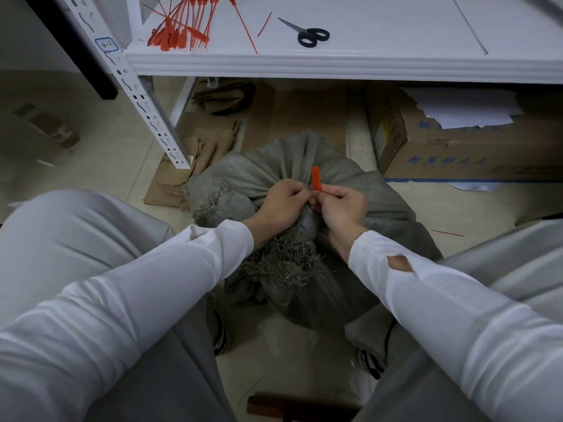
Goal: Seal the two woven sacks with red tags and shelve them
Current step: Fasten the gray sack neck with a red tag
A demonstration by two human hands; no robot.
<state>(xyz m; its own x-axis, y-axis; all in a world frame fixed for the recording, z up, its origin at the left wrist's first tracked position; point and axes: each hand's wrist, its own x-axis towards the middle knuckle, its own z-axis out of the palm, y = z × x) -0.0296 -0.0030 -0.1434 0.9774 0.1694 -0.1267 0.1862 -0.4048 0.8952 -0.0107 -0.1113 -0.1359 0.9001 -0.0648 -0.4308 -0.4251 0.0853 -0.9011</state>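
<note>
Red tag (316,177), left hand (278,205) and right hand (344,208) pinching it, box (441,153) lettering unreadable

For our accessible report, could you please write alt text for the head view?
The left hand and right hand pinch a red tag at the gathered neck of a grey sack on the floor. Above, a white shelf holds spare tags and scissors.
</note>
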